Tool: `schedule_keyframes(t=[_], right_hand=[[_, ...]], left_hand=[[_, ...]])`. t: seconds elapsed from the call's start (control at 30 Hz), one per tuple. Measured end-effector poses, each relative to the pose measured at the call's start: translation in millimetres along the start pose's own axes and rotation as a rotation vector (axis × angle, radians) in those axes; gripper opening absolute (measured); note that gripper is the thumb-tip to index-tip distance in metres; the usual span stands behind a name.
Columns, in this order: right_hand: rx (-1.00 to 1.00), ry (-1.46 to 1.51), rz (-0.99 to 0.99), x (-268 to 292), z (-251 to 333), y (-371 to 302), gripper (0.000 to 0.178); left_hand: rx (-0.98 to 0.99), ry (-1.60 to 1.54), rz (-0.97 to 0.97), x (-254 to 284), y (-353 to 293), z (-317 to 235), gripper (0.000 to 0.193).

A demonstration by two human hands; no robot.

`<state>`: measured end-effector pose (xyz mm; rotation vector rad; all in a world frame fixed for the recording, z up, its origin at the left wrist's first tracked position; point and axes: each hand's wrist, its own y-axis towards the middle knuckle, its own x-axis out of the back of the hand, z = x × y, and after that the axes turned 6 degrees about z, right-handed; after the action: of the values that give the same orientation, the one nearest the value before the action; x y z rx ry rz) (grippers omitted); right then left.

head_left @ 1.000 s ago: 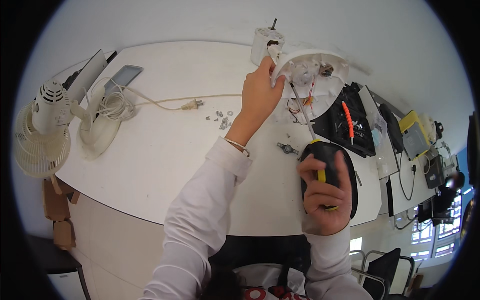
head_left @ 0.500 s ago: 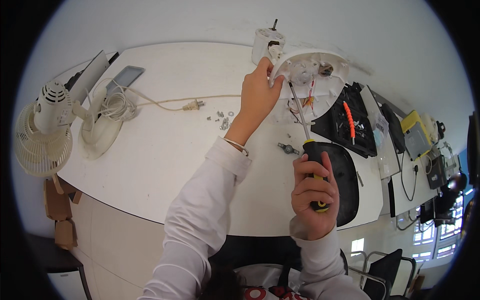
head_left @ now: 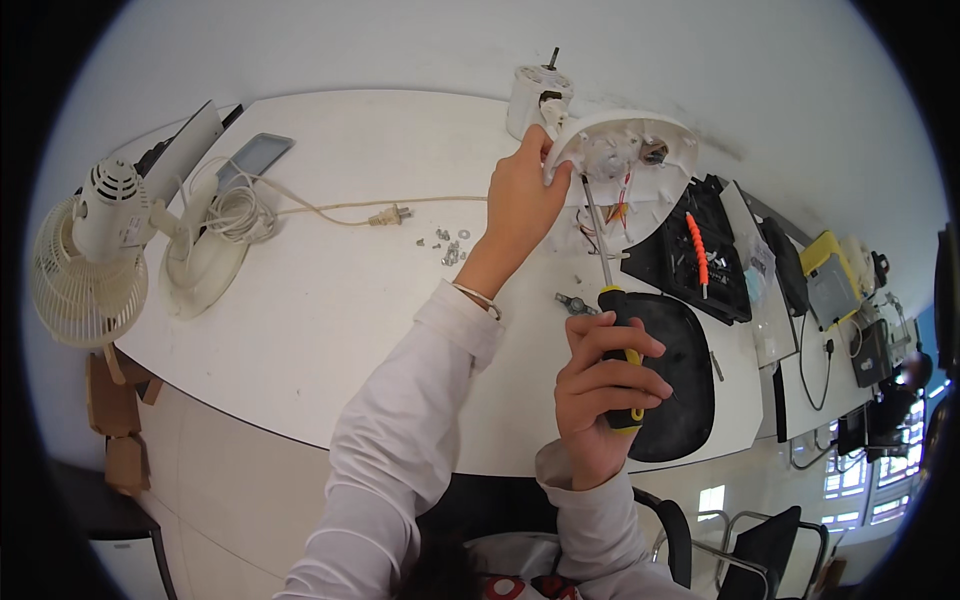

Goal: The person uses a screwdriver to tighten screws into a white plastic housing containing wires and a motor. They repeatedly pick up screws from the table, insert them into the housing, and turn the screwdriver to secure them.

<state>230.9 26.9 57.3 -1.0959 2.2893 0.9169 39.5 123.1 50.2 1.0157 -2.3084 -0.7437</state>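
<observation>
My left hand (head_left: 527, 198) pinches the left edge of a white curved plastic housing (head_left: 640, 118), which is tipped so its inside faces me. Small red and yellow wires hang from it. In my right hand (head_left: 595, 390) is a screwdriver (head_left: 599, 235) with a black and yellow handle, its fingers wrapped loosely round the grip. The shaft points away from me, and its tip meets the inner left part of the housing. Just behind my left hand stands a white cylindrical motor unit (head_left: 530, 98) with a metal shaft on top.
Loose screws and washers (head_left: 452, 252) lie left of my wrist, near a plug (head_left: 390, 215). A white fan (head_left: 85, 270) occupies the left end. To the right are a black tool case (head_left: 730, 290) with an orange-handled tool (head_left: 697, 245), a black tray (head_left: 675, 390) and a watch (head_left: 573, 303).
My right hand has shifted slightly left and its fingers have loosened and re-placed on the handle. The screwdriver tip stays in the housing, and my left hand keeps its hold.
</observation>
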Motion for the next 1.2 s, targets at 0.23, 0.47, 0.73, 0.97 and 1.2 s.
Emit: schedule_keyframes(t=[0.23,0.47,0.73,0.97,1.2], right_hand=[[0.025,0.066,0.047,5.3,-8.5,3.9,0.027],[-0.015,0.000,0.072,5.8,-2.3,2.6,0.029],[0.001,-0.225,-0.249,4.3,6.7,-6.3,0.033],[0.108,-0.240,-0.393,-6.8,8.1,-8.7,0.033],[0.025,-0.520,-0.269,-19.1,12.2,-10.3,0.036]], left_hand=[[-0.007,0.005,-0.013,0.2,-0.8,1.0,0.024],[-0.018,0.026,-0.008,0.7,-0.1,1.6,0.024],[-0.011,0.032,-0.008,1.9,0.8,2.9,0.025],[-0.003,0.046,0.008,3.3,0.8,0.6,0.025],[0.018,0.043,0.017,4.1,1.5,0.7,0.025]])
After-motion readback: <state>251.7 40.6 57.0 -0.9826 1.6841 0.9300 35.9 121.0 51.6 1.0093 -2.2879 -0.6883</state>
